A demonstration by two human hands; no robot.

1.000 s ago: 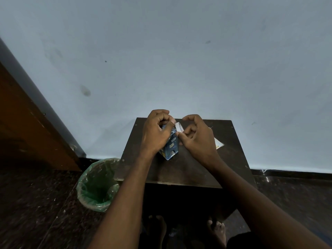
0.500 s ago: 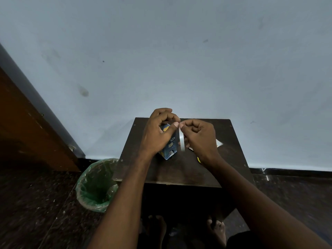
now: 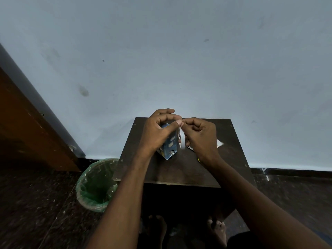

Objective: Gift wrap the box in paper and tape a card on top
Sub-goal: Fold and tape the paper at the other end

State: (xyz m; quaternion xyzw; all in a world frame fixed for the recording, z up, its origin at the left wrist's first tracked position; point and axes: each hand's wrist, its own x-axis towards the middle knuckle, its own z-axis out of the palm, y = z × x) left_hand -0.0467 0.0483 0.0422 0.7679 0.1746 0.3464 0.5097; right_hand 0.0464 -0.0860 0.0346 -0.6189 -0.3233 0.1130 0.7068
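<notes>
Pale blue-grey plastered wall (image 3: 179, 60) across the whole upper view, smudged with a few dark marks. Brown wooden door panel (image 3: 27, 126) slanting along the far left. Dark speckled stone floor (image 3: 36, 212) below, two bare feet showing at the bottom edge. Small dark brown square wooden table (image 3: 179, 169) pushed against the wall. Round bin lined with a green plastic bag (image 3: 97, 186) just beside the table's left edge.

Left hand (image 3: 158, 133) curled round the blue gift-wrapped box with small cartoon prints (image 3: 169, 146), which stands upright near the middle of the tabletop, its lower end resting on the wood; thumb stretched toward the right, tip pinching the top of a short white strip of tape (image 3: 182, 139). Right hand (image 3: 201, 139) with fingers curled, fingertips meeting the left thumb at that same upper end of the strip, pinching it there. Strip hanging down between the two hands, just beside the box's right face. White card (image 3: 219, 143) flat on the table, mostly hidden behind the right hand, one corner visible.
</notes>
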